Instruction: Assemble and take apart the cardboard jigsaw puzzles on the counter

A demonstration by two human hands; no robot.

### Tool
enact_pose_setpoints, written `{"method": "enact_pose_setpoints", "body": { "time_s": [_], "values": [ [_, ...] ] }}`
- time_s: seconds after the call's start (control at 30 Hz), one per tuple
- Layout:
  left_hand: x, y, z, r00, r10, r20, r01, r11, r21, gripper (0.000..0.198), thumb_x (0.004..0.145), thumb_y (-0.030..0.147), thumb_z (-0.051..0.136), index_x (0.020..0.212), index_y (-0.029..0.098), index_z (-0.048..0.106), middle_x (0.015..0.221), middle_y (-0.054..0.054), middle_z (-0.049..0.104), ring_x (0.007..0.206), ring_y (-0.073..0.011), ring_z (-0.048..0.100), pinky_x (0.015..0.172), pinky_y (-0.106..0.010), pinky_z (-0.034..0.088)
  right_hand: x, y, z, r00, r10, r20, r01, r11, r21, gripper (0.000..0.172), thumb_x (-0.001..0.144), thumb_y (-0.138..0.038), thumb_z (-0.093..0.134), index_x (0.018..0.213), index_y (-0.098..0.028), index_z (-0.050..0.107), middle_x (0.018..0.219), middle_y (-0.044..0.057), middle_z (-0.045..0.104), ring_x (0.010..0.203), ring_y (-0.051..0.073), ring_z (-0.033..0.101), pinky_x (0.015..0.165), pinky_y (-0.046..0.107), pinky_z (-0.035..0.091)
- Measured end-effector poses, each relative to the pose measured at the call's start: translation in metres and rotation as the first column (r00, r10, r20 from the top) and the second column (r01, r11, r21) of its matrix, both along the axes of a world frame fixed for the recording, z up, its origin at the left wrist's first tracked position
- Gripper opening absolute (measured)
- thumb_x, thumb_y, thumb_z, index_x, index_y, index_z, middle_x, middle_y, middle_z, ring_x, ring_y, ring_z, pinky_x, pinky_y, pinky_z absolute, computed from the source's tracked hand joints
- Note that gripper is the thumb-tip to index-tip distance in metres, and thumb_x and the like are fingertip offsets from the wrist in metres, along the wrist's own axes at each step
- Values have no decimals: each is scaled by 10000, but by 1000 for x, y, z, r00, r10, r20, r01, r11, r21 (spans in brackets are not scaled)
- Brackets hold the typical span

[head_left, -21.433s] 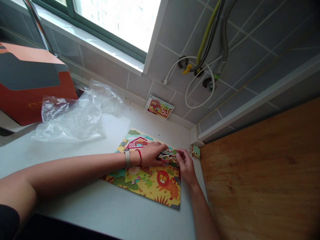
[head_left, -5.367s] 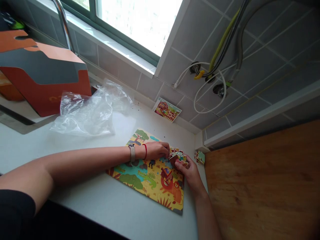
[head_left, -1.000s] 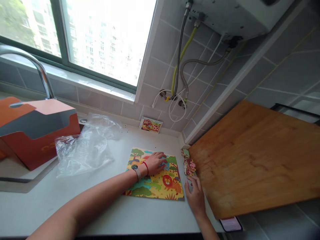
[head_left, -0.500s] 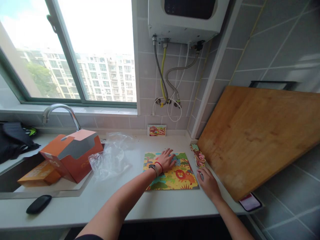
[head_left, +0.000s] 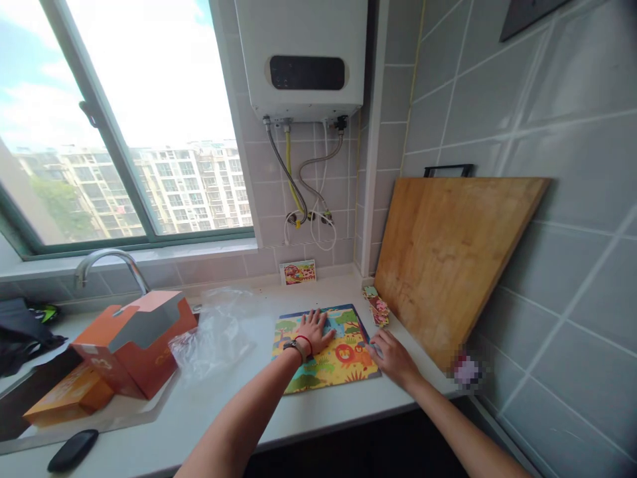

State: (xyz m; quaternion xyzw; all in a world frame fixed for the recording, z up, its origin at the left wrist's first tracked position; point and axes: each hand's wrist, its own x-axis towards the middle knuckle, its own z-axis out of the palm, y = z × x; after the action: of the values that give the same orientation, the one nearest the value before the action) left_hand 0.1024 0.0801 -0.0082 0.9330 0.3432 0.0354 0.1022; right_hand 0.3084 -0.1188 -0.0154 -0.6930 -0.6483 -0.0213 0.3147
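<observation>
A yellow and green picture board point(head_left: 318, 378) with lions and trees lies on the white counter, apparently a jigsaw picture. Along its top and right edges shows a dark blue board point(head_left: 351, 307) beneath it. Flat on the picture, fingers spread, rests my left hand point(head_left: 315, 331), a red string and a dark band at its wrist. At the right edge my right hand point(head_left: 394, 357) has bent fingers closed around the blue board's border; the fingertips are partly hidden. Just beyond it lie several colourful puzzle pieces point(head_left: 377, 308) in a loose pile.
A wooden cutting board point(head_left: 448, 259) leans against the right wall. Against the back wall stands a small picture card point(head_left: 298, 273). To the left are crumpled clear plastic point(head_left: 213, 338), an orange box point(head_left: 137, 345), a flatter orange box point(head_left: 70, 397), a faucet point(head_left: 112, 254) and a black mouse-shaped object point(head_left: 73, 450).
The view has tilted up and turned right. The blue layer now shows past the picture's top and right edges. My right hand has moved in against the right edge; my left stays flat.
</observation>
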Motion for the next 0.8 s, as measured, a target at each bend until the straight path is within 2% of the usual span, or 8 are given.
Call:
{"method": "enact_pose_setpoints", "body": {
  "time_s": [0.27, 0.33, 0.43, 0.5, 0.57, 0.63, 0.7, 0.8],
  "values": [
    [-24, -6, -10, 998, 60, 8, -60, 998, -22, 714, 1003, 634, 315, 1577, 209, 316, 1680, -146, 235, 1565, -358, 134, 1242, -563, 168, 1, -1, 8, 998, 31, -50, -29, 999, 31, 227, 940, -384, 561, 912, -227, 722, 972, 92, 675, 971, 268, 632, 918, 419, 521],
    [-41, -1, -11, 990, 139, 15, -139, 990, -28, 710, 1009, 626, 309, 1577, 201, 294, 1670, -173, 248, 1559, -380, 143, 1217, -594, 200, 3, 0, 6, 997, -1, -71, 4, 999, 44, 226, 938, -355, 539, 906, -225, 721, 979, 91, 675, 986, 267, 632, 927, 413, 515],
    [-80, 15, -10, 962, 273, 28, -272, 962, -28, 762, 987, 616, 390, 1567, 135, 278, 1645, -262, 243, 1531, -451, 186, 1162, -668, 242, 6, 3, 2, 992, -37, -117, 43, 998, 46, 246, 937, -320, 492, 901, -223, 716, 977, 90, 673, 1007, 264, 627, 950, 406, 499],
    [-108, 28, -6, 951, 306, 42, -304, 952, -35, 764, 969, 562, 472, 1553, 103, 298, 1603, -300, 306, 1491, -454, 294, 1137, -652, 302, 4, 11, 1, 985, -30, -168, 32, 999, 5, 263, 940, -322, 479, 897, -227, 720, 960, 80, 680, 994, 254, 632, 950, 393, 498],
    [-133, 40, -2, 961, 269, 64, -266, 962, -55, 732, 925, 490, 582, 1526, 130, 368, 1504, -258, 475, 1408, -389, 455, 1127, -545, 383, -1, 24, 3, 978, 21, -209, -37, 997, -73, 262, 938, -331, 495, 898, -232, 735, 937, 65, 694, 951, 242, 646, 923, 373, 505],
    [-149, 52, 1, 974, 205, 95, -198, 977, -82, 702, 848, 436, 698, 1463, 175, 479, 1386, -188, 593, 1310, -337, 556, 1099, -454, 439, -7, 44, 8, 973, 76, -217, -110, 983, -146, 212, 904, -329, 565, 908, -235, 756, 949, 59, 711, 956, 242, 657, 922, 362, 503],
    [-158, 62, 3, 979, 155, 129, -140, 983, -120, 670, 775, 397, 780, 1382, 202, 573, 1307, -148, 635, 1193, -310, 628, 1044, -420, 491, -14, 67, 12, 981, 74, -182, -108, 976, -190, 181, 835, -301, 654, 956, -238, 774, 1042, 72, 723, 1055, 262, 646, 986, 375, 478],
    [-161, 75, 2, 976, 127, 179, -92, 977, -190, 660, 715, 355, 838, 1324, 216, 625, 1212, -117, 653, 949, -245, 693, 905, -389, 568, -27, 104, 19, 994, 32, -100, -58, 963, -262, 349, 759, -276, 726, 1104, -240, 761, 1214, 99, 694, 1149, 303, 611, 1044, 423, 447]
  ]
}}
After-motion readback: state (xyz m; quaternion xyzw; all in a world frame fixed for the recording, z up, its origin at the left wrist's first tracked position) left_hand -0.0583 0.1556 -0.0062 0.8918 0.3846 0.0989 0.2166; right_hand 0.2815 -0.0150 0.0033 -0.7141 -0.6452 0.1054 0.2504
